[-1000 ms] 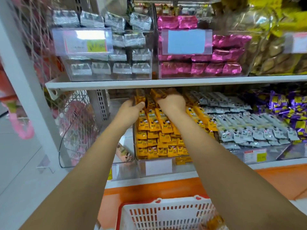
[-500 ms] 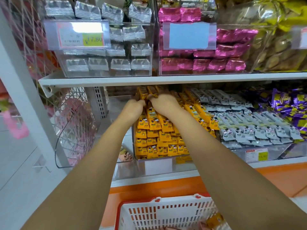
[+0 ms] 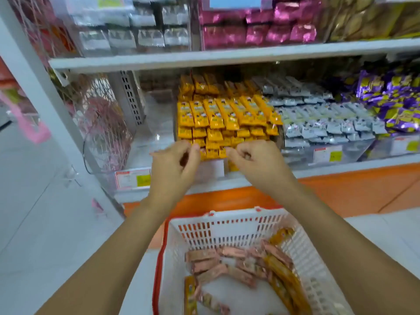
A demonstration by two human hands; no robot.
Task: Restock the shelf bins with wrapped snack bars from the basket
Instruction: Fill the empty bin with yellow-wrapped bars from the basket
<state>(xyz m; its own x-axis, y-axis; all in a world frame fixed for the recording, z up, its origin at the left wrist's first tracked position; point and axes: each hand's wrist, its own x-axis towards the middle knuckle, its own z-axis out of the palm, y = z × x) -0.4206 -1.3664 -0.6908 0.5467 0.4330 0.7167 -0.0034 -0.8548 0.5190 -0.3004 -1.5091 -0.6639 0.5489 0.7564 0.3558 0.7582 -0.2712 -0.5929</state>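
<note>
— Curled, both: your left hand and right hand seem empty, poised at the front row of yellow snack bars, likely squaring it.
— And the stock?
— Pink-wrapped bars wait in the basket below.

1. two arms show, both bare along their whole visible length, from the lower edge of the view up to the fingertips.
2. the left forearm is smooth and slender. it looks broad near the camera and tapers to a narrow wrist.
3. the right forearm has the same smooth, tapering shape, and the wide lens swells its near end.
4. the left hand is bare, with rounded knuckles and slim fingers. its nails are too blurred to make out.
5. the right hand is bare too, its knuckles a row of soft bumps and its outline slightly smeared.
</note>
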